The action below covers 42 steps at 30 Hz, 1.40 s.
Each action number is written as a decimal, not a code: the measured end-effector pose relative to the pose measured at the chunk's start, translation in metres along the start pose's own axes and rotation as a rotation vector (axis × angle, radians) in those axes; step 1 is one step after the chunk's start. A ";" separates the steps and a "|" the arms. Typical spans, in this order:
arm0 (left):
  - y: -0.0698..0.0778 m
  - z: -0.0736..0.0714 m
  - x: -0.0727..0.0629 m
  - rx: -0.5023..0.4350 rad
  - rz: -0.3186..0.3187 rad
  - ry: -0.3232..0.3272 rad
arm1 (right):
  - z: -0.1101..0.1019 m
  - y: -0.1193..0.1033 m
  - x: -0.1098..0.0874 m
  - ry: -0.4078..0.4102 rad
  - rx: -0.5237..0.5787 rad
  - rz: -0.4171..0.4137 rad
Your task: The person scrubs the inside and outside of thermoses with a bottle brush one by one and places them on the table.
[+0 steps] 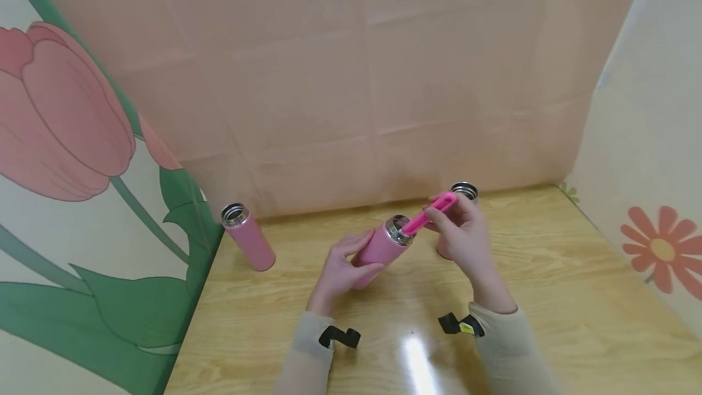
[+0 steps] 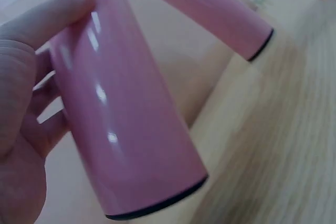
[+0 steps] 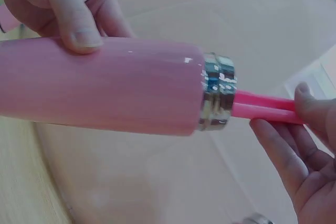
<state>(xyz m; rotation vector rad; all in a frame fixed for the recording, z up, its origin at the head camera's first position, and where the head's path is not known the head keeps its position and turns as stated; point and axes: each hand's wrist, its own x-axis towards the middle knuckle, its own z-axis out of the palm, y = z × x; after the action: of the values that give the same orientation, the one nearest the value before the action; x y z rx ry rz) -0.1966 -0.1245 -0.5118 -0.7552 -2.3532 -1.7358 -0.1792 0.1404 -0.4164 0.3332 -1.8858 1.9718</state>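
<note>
We see a wood-grain counter [image 1: 570, 297] carrying 2 upright, uncapped bottles: the left-side pink bottle [image 1: 254, 244], well apart from the work, and the right-side pink bottle [image 1: 445, 250], partly hidden beyond the right hand. Between them is the 3rd, the held pink bottle [image 1: 382, 250], tilted, with its base seemingly off the counter. Our left hand [image 1: 341, 271] grips its body, thumb on the near side and fingers around the far side. Our right hand [image 1: 465, 231] is nearer the mouth and pinches a slim handle between thumb and fingers.

The relation that matters, we judge, is between 2 long axes. The bottle's runs from its base, low and left, to the steel neck [image 3: 218, 92], which faces up and right toward our right hand. The bright pink handle [image 1: 429, 216] comes out of that mouth roughly along the same line, a little flatter in the head view. Its inner end is inside the bottle, hidden from us.
</note>
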 end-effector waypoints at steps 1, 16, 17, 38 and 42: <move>0.002 -0.001 -0.001 0.009 0.007 -0.016 | -0.002 0.000 -0.004 0.001 0.003 0.001; 0.014 -0.005 -0.006 0.028 0.057 -0.110 | -0.023 -0.018 -0.021 -0.060 -0.144 -0.008; 0.014 -0.006 -0.006 0.027 0.056 -0.114 | -0.023 -0.018 -0.022 -0.063 -0.148 0.001; 0.013 -0.012 -0.006 0.033 0.027 -0.192 | -0.030 -0.022 -0.021 0.102 0.160 -0.098; 0.011 -0.013 -0.007 0.033 0.015 -0.195 | -0.032 -0.026 -0.020 0.149 0.220 -0.100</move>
<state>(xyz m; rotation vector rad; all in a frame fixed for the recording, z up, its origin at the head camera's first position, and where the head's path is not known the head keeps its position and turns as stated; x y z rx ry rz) -0.1878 -0.1366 -0.5006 -0.9751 -2.4847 -1.6834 -0.1466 0.1706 -0.4040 0.3255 -1.5360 2.0781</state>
